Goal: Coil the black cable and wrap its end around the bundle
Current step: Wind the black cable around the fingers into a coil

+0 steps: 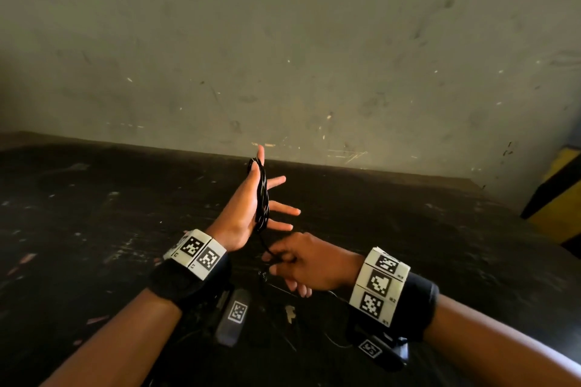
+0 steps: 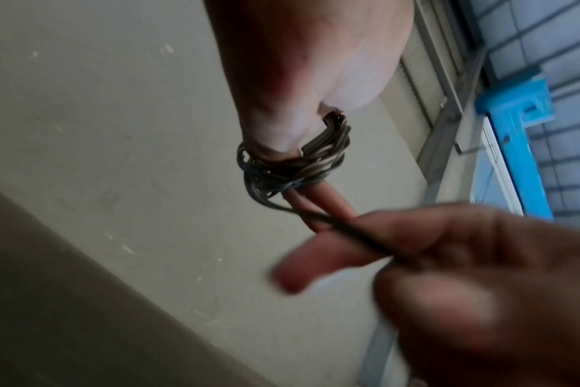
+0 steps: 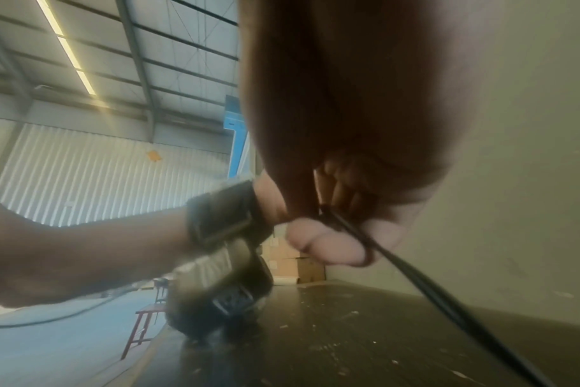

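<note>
The black cable (image 1: 262,195) is wound in several loops around my raised left hand (image 1: 239,210), whose fingers stand straight and spread above the table. In the left wrist view the coil (image 2: 295,159) circles the base of the fingers. One free strand (image 2: 341,230) runs down from the coil to my right hand (image 1: 283,258), just below the left, which pinches it between thumb and fingers. The right wrist view shows that pinch (image 3: 335,230), with the strand (image 3: 431,282) running taut toward the lower right.
A dark, scuffed table (image 1: 94,198) lies under both hands, with a grey wall (image 1: 283,41) close behind it. A yellow and black object (image 1: 559,195) stands at the right edge. A thin wire (image 1: 276,284) lies on the table below my right hand.
</note>
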Motion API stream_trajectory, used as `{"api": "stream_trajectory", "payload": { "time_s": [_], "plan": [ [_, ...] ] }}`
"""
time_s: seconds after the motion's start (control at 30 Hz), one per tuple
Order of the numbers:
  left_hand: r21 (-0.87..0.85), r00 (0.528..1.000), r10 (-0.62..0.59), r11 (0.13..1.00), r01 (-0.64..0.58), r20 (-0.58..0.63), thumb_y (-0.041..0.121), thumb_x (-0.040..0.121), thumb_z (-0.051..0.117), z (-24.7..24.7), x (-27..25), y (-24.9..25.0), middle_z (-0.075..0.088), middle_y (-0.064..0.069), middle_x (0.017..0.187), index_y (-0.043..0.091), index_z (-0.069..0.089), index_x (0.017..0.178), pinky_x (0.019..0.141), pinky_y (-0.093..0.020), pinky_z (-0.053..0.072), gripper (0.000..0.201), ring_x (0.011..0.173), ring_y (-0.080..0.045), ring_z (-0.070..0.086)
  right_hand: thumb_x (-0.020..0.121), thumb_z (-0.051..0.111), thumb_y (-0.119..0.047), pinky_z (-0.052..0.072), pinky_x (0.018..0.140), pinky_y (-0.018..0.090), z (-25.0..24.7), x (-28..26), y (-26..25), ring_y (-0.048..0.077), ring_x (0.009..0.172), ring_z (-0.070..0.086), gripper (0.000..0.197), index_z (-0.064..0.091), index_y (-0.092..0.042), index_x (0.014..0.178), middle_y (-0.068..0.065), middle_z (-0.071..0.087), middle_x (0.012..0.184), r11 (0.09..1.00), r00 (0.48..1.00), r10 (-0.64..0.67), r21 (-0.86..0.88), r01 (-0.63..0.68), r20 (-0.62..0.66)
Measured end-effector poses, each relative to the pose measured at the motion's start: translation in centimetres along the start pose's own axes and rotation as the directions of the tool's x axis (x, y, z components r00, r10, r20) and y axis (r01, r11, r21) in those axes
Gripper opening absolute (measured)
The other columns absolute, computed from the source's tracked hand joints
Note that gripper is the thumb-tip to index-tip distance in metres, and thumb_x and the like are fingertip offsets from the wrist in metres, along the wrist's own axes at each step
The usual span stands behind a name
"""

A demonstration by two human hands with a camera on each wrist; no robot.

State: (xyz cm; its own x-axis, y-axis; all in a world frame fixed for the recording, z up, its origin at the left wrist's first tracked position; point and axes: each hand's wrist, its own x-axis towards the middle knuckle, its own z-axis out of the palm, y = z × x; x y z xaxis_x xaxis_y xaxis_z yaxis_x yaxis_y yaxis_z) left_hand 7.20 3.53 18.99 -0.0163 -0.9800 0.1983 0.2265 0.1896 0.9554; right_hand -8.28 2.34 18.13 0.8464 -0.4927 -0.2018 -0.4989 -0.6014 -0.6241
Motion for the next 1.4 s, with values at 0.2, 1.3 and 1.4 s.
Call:
{"api": "stream_trajectory", "payload": {
  "time_s": [0.2, 1.3, 1.4],
  "plan": [
    [0.327, 0.986, -0.148, 0.938, 0.115, 0.075, 0.066, 0.079, 0.019, -0.3, -1.2, -1.4, 0.037, -0.006, 0.147, 0.062, -0.004, 0.139, 0.045, -0.034, 0.056, 0.064, 0.083, -0.038, 0.07, 0.092, 0.057, -0.022, 0.044, 0.058, 0.016, -3.6, -1.2, -2.4, -0.001, 0.058, 0.054, 0.017, 0.068, -0.011, 0.099, -0.011, 0.057, 0.07, 0.946, 0.997, -0.08, -0.316, 0.072, -0.015],
    [-0.194, 0.858, -0.067, 0.962, 0.191, 0.509, 0.06, 0.087, 0.024, 2.1, -4.5, 1.6, 0.052, -0.01, 0.142, 0.068, 0.022, 0.133, 0.04, -0.034, 0.057, 0.047, 0.083, -0.032, 0.072, 0.094, 0.05, -0.011, 0.04, 0.05, 0.014, -6.6, -0.1, 2.1, 0.002, 0.048, 0.051, 0.029, 0.065, 0.005, 0.076, 0.003, 0.054, 0.057, 0.949, 0.853, -0.295, -0.031, 0.313, -0.431],
    [-0.293, 0.913, 0.006, 0.948, 0.124, 0.408, 0.058, 0.09, 0.023, 2.1, -3.0, 1.9, 0.048, -0.013, 0.145, 0.062, 0.021, 0.138, 0.043, -0.036, 0.058, 0.048, 0.088, -0.034, 0.072, 0.096, 0.047, -0.007, 0.045, 0.05, 0.014, -3.5, 0.7, 2.8, 0.011, 0.057, 0.06, 0.022, 0.064, 0.0, 0.083, 0.005, 0.062, 0.068, 0.959, 0.876, -0.238, 0.041, 0.28, -0.42]
  ]
}}
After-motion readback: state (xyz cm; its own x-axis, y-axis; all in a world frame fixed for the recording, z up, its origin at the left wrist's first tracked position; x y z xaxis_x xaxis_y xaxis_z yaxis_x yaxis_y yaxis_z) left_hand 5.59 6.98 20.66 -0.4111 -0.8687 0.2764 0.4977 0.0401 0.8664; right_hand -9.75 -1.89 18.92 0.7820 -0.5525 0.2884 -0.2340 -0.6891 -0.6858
